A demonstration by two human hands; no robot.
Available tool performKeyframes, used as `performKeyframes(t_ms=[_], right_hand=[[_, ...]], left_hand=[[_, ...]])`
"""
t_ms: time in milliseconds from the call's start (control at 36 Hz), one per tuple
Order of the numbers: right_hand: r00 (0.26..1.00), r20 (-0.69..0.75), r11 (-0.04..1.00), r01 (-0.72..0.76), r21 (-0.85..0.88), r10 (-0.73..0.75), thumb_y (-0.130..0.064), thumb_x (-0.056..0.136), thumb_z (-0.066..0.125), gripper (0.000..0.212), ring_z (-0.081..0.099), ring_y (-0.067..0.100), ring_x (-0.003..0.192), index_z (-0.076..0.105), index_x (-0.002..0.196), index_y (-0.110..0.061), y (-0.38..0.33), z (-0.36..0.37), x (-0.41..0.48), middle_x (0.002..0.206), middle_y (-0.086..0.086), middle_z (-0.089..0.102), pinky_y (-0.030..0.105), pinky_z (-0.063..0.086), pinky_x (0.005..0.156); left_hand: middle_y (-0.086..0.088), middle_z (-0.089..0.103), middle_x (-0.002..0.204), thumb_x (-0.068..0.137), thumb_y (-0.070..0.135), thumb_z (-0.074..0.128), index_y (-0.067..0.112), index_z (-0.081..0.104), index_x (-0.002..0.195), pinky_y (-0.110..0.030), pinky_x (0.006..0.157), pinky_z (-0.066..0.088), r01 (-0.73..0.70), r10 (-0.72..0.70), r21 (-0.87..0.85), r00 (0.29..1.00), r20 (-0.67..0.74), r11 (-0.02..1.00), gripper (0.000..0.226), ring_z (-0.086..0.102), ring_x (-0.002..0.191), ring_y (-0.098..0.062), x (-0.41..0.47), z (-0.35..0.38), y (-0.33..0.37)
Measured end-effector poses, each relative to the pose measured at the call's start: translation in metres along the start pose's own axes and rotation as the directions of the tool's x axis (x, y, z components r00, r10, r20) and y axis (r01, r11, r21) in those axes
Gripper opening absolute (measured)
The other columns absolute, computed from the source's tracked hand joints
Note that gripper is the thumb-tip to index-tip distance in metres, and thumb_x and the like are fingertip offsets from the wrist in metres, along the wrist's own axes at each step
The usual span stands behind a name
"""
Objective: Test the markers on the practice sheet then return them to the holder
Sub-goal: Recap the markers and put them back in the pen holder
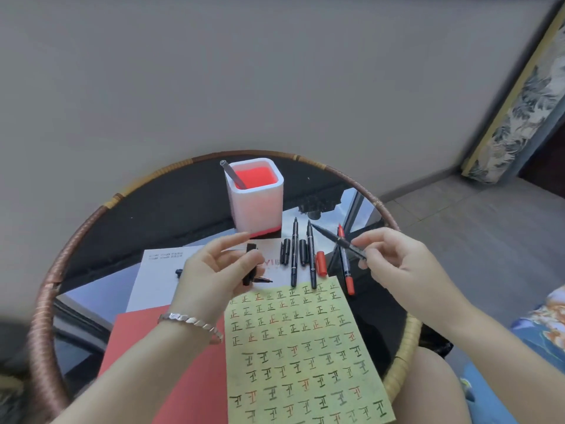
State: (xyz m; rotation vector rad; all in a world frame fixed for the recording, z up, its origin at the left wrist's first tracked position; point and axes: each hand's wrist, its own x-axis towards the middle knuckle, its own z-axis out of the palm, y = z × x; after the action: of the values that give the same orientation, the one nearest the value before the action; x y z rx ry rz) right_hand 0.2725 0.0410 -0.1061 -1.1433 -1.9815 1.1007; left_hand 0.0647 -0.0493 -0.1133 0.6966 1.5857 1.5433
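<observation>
A round table (46,295) with a wound wicker rim and a dark glass top is standing against a plain grey wall (275,71). Grey floor (474,224) and a leaning flower-patterned panel (519,102) are showing at the right. A white holder (256,206) with a red inside is standing near the far edge, one grey pen (232,174) leaning in it. A yellow practice sheet (299,347) is lying at the near edge beside a red sheet (183,362) and a white sheet (159,280).

The character 正 is being repeated across the practice sheet in black and red. The small print on the white sheet is too blurred to be read.

Two black markers (294,255), a red marker (349,283) and loose caps (286,255) are lying between holder and practice sheet. A black cap (250,264) is being gripped by the curled fingers of the left hand (214,276). A black marker (336,238) is being pinched in the fingertips of the right hand (394,261) near the right edge.
</observation>
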Motion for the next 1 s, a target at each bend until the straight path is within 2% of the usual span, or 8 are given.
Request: performKeyframes(t_ms=[56,139,222,278,389,528,833,1000], right_hand=[[1.000,0.024,0.998,-0.015,0.069,0.013,-0.013,0.091,0.048,0.021,0.049,0.000,0.046,0.064,0.087,-0.027,-0.005,0.006,-0.002,0.061,-0.004,0.064,0.007,0.035,0.046],[0.997,0.077,0.992,-0.010,0.125,0.000,-0.017,0.088,0.055,0.013,0.046,-0.001,0.046,0.065,0.084,-0.024,-0.015,0.013,-0.004,0.058,-0.008,0.063,0.008,0.035,0.044],[0.988,0.154,0.989,0.006,0.148,-0.029,-0.019,0.080,0.065,0.003,0.052,0.002,0.051,0.067,0.079,-0.021,-0.025,0.020,-0.007,0.060,0.000,0.065,0.009,0.041,0.049],[0.982,0.183,0.990,0.028,0.138,-0.053,-0.022,0.075,0.070,0.001,0.059,0.010,0.057,0.069,0.076,-0.022,-0.029,0.024,-0.009,0.067,0.009,0.067,0.013,0.047,0.058],[0.974,0.210,0.990,0.065,0.124,-0.090,-0.039,0.062,0.068,0.019,0.064,0.028,0.067,0.070,0.077,-0.028,-0.031,0.029,-0.013,0.071,0.011,0.069,0.032,0.053,0.068],[0.973,0.204,0.992,0.095,0.087,-0.111,-0.028,0.071,0.071,0.006,0.061,0.036,0.068,0.070,0.078,-0.028,-0.033,0.032,-0.014,0.069,0.012,0.068,0.046,0.052,0.069],[0.965,0.220,0.990,0.134,0.052,-0.142,-0.023,0.072,0.073,0.009,0.063,0.028,0.068,0.071,0.077,-0.030,-0.034,0.029,-0.017,0.070,0.008,0.068,0.035,0.053,0.067],[0.951,0.238,0.979,0.206,-0.004,-0.199,-0.034,0.070,0.072,0.009,0.063,0.023,0.066,0.071,0.079,-0.034,-0.031,0.028,-0.017,0.072,-0.002,0.069,0.037,0.054,0.066]], left_hand=[[0.002,0.073,0.069,0.077,0.010,0.068,0.018,0.066,0.085,-0.028,0.067,0.051,-0.015,0.017,0.045,0.999,-0.043,0.999,0.011,0.065,0.061,-0.004,-0.006,-0.013,-0.001],[0.006,0.072,0.065,0.079,0.008,0.066,0.018,0.068,0.075,-0.028,0.067,0.049,-0.046,0.050,0.079,0.997,-0.060,0.996,0.011,0.061,0.056,0.003,-0.013,-0.024,-0.001],[0.008,0.071,0.063,0.080,0.008,0.065,0.019,0.069,0.075,-0.024,0.064,0.048,-0.050,0.053,0.064,0.997,-0.050,0.997,0.012,0.059,0.056,0.003,-0.016,-0.028,-0.003],[0.009,0.069,0.063,0.080,0.009,0.065,0.021,0.069,0.073,-0.021,0.060,0.048,-0.055,0.057,0.049,0.998,-0.039,0.997,0.015,0.059,0.058,0.002,-0.017,-0.030,-0.004],[0.009,0.069,0.063,0.080,0.008,0.065,0.024,0.070,0.069,-0.013,0.056,0.051,-0.065,0.065,0.051,0.998,-0.002,0.997,0.020,0.060,0.060,0.000,-0.022,-0.031,-0.004],[0.008,0.068,0.062,0.078,0.006,0.066,0.025,0.071,0.064,-0.013,0.057,0.051,-0.066,0.064,0.047,0.997,0.038,0.997,0.024,0.061,0.062,0.000,-0.026,-0.031,-0.003],[0.008,0.069,0.063,0.075,0.004,0.068,0.022,0.070,0.067,-0.016,0.058,0.053,-0.091,0.083,0.076,0.992,0.099,0.993,0.020,0.062,0.062,-0.002,-0.030,-0.026,-0.002],[0.007,0.071,0.068,0.071,0.008,0.073,0.023,0.071,0.073,-0.018,0.062,0.054,-0.170,0.142,0.174,0.977,0.162,0.970,0.015,0.062,0.061,-0.004,-0.033,-0.020,-0.001]])
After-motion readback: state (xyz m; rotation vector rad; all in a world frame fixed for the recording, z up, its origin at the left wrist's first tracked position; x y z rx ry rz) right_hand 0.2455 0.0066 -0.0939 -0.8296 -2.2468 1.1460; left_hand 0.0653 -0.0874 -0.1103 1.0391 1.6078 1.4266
